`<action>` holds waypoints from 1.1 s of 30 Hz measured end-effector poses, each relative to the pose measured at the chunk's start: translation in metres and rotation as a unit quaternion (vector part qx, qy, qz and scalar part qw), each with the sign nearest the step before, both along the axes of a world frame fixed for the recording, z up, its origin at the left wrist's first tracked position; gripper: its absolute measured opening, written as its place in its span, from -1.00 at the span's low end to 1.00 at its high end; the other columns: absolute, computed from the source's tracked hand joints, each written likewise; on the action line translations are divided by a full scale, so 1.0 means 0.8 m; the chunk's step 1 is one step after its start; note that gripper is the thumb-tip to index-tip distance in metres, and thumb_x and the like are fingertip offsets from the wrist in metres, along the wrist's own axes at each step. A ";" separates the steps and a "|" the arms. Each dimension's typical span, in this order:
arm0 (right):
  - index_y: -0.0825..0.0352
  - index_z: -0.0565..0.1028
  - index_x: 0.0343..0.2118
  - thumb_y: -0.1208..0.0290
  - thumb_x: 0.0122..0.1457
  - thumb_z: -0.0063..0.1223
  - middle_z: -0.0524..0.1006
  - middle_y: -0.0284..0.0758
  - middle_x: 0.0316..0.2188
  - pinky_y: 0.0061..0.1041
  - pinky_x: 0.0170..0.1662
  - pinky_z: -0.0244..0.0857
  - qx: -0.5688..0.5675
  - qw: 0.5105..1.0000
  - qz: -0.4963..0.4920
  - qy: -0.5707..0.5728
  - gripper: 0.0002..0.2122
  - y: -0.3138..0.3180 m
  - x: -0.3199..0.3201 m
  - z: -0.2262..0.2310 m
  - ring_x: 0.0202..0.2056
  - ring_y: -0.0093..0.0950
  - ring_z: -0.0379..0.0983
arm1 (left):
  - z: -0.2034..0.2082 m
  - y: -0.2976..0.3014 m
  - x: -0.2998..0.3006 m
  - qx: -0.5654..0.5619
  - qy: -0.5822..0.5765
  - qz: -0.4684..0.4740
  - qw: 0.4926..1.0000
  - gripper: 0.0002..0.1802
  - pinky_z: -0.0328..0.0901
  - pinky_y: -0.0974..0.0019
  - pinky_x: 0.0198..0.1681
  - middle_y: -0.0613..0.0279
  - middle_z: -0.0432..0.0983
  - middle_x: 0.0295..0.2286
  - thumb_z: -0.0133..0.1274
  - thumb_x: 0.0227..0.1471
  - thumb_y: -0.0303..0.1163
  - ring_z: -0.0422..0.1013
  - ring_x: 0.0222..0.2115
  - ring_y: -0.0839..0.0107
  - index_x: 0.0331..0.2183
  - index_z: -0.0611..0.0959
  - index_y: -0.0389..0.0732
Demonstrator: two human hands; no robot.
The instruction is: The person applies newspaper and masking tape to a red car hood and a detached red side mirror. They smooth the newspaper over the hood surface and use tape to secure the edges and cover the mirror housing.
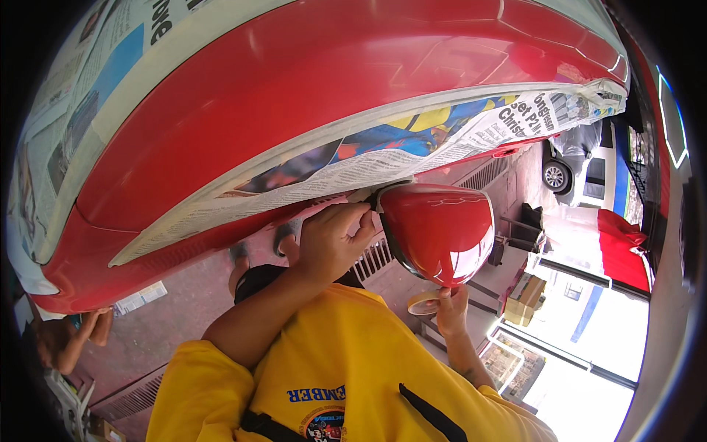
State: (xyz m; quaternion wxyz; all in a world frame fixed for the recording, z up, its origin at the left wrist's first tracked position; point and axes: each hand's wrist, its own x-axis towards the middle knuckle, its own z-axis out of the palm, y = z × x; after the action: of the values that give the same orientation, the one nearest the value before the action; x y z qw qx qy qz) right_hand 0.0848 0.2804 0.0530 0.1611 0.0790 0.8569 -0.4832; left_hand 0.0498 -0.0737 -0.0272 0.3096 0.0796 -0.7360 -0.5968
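A glossy red car side mirror [434, 221] juts out from the red car body [309, 59] in front of me. My left hand [335, 237] is at the mirror's inner edge, close to its dark mount, thumb and fingers pinched together. Whatever lies between those fingertips is too small to make out. Below the mirror's outer end, my right hand [451, 313] grips a roll of masking tape [423, 303], with its thumb near the mirror's lower edge. Newspaper sheets [383, 151] edged with pale tape cover the window area beside the mirror.
Another person's hands [94, 324] are at the car's lower left edge. A cardboard box [525, 298] sits on a rack at the right. A parked white vehicle [589, 166] stands farther back, near a red cloth [624, 247]. Metal floor grates [374, 258] run below.
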 end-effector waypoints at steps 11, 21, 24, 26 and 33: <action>0.40 0.39 0.25 -0.23 0.35 0.33 0.64 -0.28 -0.03 -0.52 -0.28 0.59 -0.015 1.000 -0.015 0.004 -0.25 0.012 0.005 -0.007 -0.29 -0.54 0.65 | 0.003 0.007 0.001 -0.060 0.039 -0.016 0.997 -0.77 0.57 0.22 -0.35 0.14 0.77 -0.32 0.45 0.10 -0.52 0.70 -0.39 0.22 -0.17 0.79 -0.23; 0.36 0.40 0.32 -0.31 0.32 0.27 0.62 -0.34 0.14 -0.46 -0.27 0.56 -0.018 1.000 -0.013 -0.017 -0.18 0.002 0.002 0.002 -0.21 -0.51 0.66 | -0.034 0.013 -0.008 -0.047 0.069 -0.016 0.996 -0.75 0.54 0.20 -0.30 0.24 0.63 -0.26 0.34 0.18 -0.43 0.63 -0.34 0.24 -0.10 0.68 -0.16; 0.35 0.40 0.33 -0.33 0.31 0.27 0.62 -0.35 0.15 -0.45 -0.26 0.55 -0.011 1.000 -0.006 -0.025 -0.17 0.001 0.001 0.004 -0.19 -0.51 0.65 | -0.030 0.005 -0.011 -0.081 0.086 -0.002 0.993 -0.76 0.55 0.20 -0.26 0.22 0.63 -0.24 0.31 0.17 -0.47 0.64 -0.28 0.23 -0.11 0.67 -0.17; 0.35 0.41 0.32 -0.34 0.30 0.27 0.62 -0.35 0.15 -0.45 -0.25 0.55 -0.013 1.000 -0.004 -0.024 -0.17 0.001 0.001 0.005 -0.20 -0.51 0.65 | -0.030 0.002 -0.013 -0.113 0.092 0.004 0.989 -0.73 0.55 0.20 -0.25 0.22 0.62 -0.23 0.31 0.13 -0.49 0.63 -0.24 0.23 -0.10 0.68 -0.17; 0.38 0.41 0.23 -0.33 0.33 0.26 0.62 -0.34 -0.09 -0.52 -0.32 0.55 -0.012 1.000 -0.017 -0.006 -0.21 -0.003 0.003 0.000 -0.32 -0.54 0.63 | -0.032 0.000 -0.013 -0.162 0.094 0.004 0.982 -0.64 0.57 0.22 -0.21 0.20 0.64 -0.18 0.31 0.02 -0.50 0.65 -0.17 0.25 -0.08 0.69 -0.18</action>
State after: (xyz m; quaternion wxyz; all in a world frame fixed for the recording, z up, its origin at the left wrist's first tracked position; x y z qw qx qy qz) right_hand 0.0872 0.2783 0.0532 0.1591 0.0947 0.8484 -0.4959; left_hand 0.0395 -0.0736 -0.0528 0.3888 -0.0248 -0.7902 -0.4732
